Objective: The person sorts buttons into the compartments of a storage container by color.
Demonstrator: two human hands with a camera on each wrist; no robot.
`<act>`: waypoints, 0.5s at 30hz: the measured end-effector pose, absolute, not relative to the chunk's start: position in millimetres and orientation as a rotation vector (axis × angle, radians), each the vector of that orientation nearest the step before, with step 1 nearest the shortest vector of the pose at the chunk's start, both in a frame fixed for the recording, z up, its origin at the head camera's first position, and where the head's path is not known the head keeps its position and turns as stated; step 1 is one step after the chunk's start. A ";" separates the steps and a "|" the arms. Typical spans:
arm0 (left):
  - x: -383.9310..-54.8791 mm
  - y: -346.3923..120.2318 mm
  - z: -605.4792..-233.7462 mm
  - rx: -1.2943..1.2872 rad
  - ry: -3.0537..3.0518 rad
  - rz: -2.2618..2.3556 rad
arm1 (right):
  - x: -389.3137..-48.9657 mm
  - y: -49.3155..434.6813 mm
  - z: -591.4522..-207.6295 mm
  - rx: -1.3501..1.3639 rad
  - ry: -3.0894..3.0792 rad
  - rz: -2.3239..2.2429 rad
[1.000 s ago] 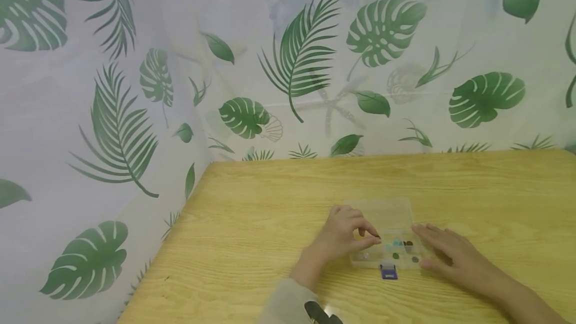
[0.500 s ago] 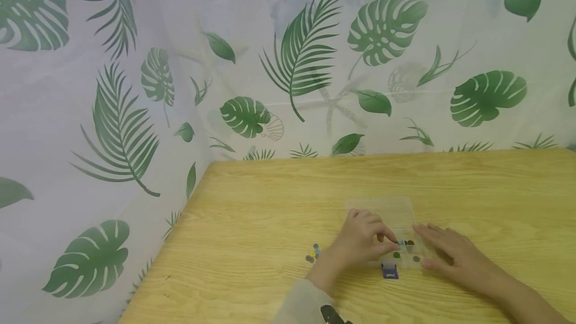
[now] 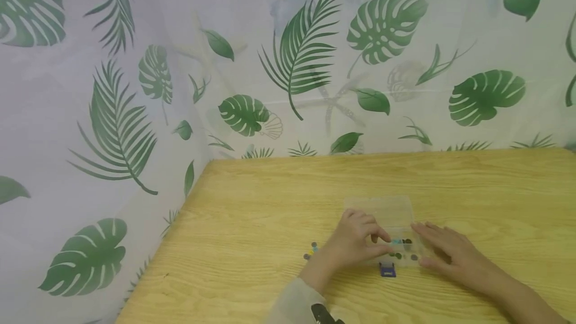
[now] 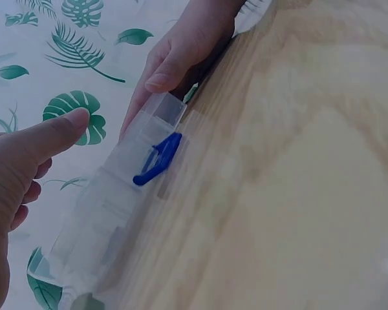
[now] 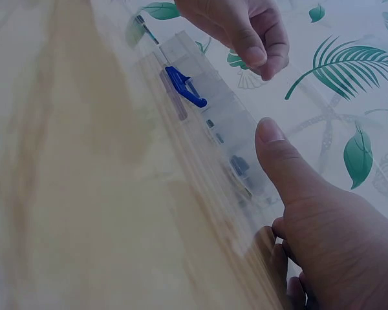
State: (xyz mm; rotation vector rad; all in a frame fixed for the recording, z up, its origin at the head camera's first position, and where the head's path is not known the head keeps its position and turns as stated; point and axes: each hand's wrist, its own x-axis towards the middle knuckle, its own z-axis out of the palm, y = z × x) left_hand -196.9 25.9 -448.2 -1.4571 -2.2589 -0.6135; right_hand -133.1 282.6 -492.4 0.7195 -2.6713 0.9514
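A clear plastic compartment box point(image 3: 378, 211) lies on the table with its lid laid back and a blue latch point(image 3: 387, 269) at its front. Small round button-like pieces, including a dark green one point(image 3: 398, 256) and a grey one point(image 3: 414, 257), sit in its compartments. Over the middle of the box is my left hand point(image 3: 355, 239), its thumb and index fingertips slightly apart and nothing visible between them. My right hand point(image 3: 454, 254) rests at the box's right side, thumb by the front corner, fingers extended along the edge. The left part of the box is hidden behind my left hand.
A small group of loose round pieces, among them a grey one point(image 3: 314, 245), lies on the wooden table point(image 3: 252, 204) left of my left wrist. A leaf-patterned cloth point(image 3: 315, 64) covers the wall behind and to the left.
My left hand moved right over the box with a small dark piece, then let it go. Another green piece now shows beside the dark green one. The right hand stays put.
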 end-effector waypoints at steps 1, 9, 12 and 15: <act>-197.0 23.6 -448.0 -1.455 -2.252 -0.602 | -133.8 282.1 -492.3 0.717 -2.675 0.952; -196.8 3.5 -445.7 -1.457 -2.265 -0.714 | -133.9 281.3 -491.5 0.705 -2.688 0.911; -199.1 -6.9 -450.7 -1.447 -2.310 -0.744 | -133.2 281.7 -492.5 0.709 -2.677 0.893; -201.9 -19.2 -456.4 -1.429 -2.350 -0.736 | -133.4 282.3 -493.5 0.719 -2.670 0.890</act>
